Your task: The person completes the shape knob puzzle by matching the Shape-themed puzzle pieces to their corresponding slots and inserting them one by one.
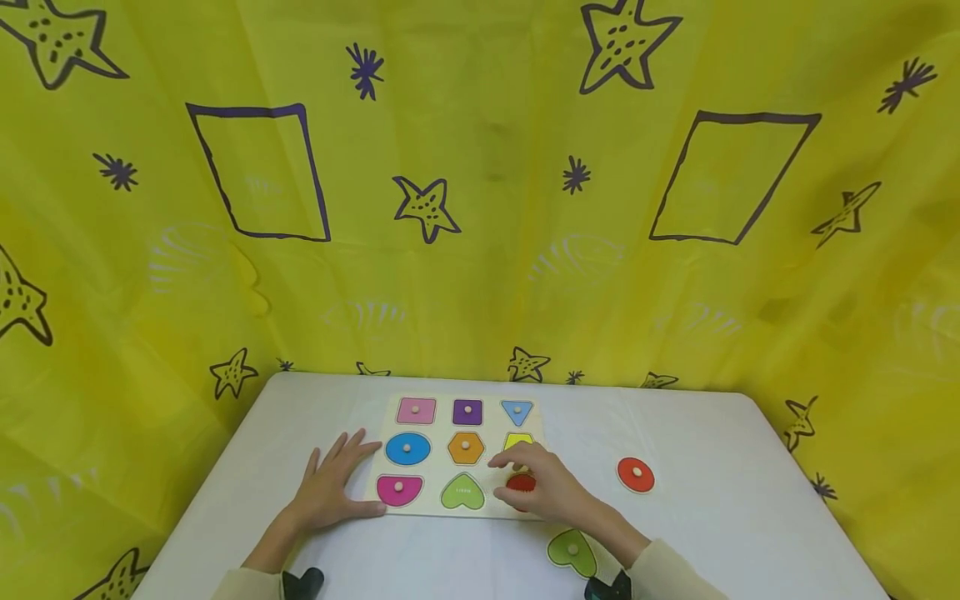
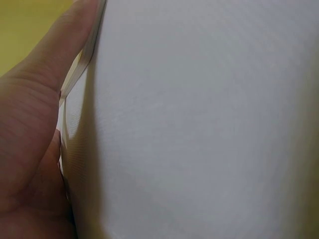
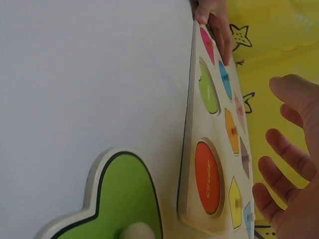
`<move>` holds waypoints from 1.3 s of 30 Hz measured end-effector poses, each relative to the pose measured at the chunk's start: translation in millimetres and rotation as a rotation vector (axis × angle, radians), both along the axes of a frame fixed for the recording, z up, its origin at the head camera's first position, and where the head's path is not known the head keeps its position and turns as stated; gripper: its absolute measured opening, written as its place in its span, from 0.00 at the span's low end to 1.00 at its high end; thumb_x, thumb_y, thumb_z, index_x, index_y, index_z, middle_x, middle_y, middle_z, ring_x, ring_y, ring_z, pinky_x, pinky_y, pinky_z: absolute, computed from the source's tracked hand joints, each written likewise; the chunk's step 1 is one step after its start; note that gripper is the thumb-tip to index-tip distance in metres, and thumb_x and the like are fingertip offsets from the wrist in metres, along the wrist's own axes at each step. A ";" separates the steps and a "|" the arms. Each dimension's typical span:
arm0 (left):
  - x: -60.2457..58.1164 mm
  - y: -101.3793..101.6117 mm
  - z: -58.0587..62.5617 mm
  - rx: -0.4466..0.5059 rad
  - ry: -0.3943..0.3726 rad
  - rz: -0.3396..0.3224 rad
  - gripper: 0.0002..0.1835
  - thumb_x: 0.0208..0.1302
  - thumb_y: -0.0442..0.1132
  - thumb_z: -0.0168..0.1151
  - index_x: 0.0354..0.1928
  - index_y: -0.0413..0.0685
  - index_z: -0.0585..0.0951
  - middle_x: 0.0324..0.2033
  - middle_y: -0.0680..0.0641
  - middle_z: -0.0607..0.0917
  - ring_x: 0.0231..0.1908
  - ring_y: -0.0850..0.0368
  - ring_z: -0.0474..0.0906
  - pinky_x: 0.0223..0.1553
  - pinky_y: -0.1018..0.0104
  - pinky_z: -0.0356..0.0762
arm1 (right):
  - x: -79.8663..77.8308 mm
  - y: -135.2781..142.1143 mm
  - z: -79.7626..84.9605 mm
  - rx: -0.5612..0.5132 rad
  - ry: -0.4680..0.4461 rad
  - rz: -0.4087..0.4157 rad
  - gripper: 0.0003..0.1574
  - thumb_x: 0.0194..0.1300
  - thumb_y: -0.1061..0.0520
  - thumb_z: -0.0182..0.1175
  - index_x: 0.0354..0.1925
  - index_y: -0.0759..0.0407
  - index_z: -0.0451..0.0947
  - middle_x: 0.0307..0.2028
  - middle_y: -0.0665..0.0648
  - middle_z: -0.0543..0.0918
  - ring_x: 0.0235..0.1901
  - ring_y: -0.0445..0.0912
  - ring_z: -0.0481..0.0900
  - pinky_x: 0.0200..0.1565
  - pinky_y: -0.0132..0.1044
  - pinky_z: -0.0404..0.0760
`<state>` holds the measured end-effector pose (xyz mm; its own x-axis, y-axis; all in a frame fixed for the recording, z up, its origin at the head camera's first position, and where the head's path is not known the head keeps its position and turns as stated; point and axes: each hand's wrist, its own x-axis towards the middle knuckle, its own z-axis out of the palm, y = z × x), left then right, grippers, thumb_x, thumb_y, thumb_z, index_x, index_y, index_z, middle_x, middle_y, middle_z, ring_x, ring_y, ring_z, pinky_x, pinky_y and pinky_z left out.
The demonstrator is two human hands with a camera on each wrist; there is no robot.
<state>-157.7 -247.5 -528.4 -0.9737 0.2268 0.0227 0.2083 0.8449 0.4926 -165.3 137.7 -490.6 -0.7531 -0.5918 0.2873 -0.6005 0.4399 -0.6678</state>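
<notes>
A wooden shape-puzzle board [image 1: 435,477] lies on the white table. My left hand [image 1: 330,485] is spread at its left edge, thumb at the near corner and fingertips at the side. My right hand [image 1: 546,483] hovers over the board's right part, fingers loosely bent with nothing between them. Below it lies the bare red circle recess [image 3: 207,179], marked "Circular", and beside that the yellow knobbed piece [image 3: 235,201]. The green heart recess [image 1: 462,492] is also bare. A green heart piece [image 1: 572,552] with a knob lies near my right wrist. Farther right lies a red circle piece [image 1: 636,474].
Other knobbed pieces sit in the board: a pink rectangle [image 1: 416,410], purple square [image 1: 468,412], light-blue triangle [image 1: 517,412], blue oval [image 1: 407,448], orange hexagon [image 1: 466,447] and magenta half circle [image 1: 400,491]. A yellow patterned curtain [image 1: 480,275] hangs behind the table.
</notes>
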 end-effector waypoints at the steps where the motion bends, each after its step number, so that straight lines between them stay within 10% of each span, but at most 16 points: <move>1: -0.3 -0.3 -0.8 0.001 0.004 0.000 0.55 0.43 0.70 0.76 0.74 0.58 0.70 0.78 0.38 0.60 0.77 0.30 0.46 0.70 0.23 0.29 | 0.8 3.4 -0.2 0.002 -0.008 -0.012 0.20 0.64 0.56 0.73 0.53 0.57 0.83 0.48 0.56 0.85 0.45 0.54 0.80 0.48 0.46 0.84; 17: -0.4 1.1 -1.8 0.004 0.001 0.001 0.55 0.43 0.70 0.77 0.74 0.57 0.71 0.77 0.37 0.61 0.77 0.30 0.46 0.70 0.23 0.30 | 25.0 45.2 -14.1 0.043 -0.116 -0.178 0.20 0.61 0.50 0.75 0.52 0.47 0.85 0.47 0.45 0.85 0.45 0.48 0.77 0.47 0.37 0.81; 39: -1.7 -0.8 -1.1 -0.007 -0.002 -0.004 0.55 0.44 0.70 0.76 0.74 0.57 0.71 0.77 0.37 0.61 0.77 0.30 0.46 0.70 0.23 0.30 | 58.3 81.9 -44.6 0.021 0.126 -0.205 0.20 0.55 0.52 0.79 0.45 0.39 0.84 0.46 0.39 0.82 0.44 0.37 0.71 0.47 0.34 0.79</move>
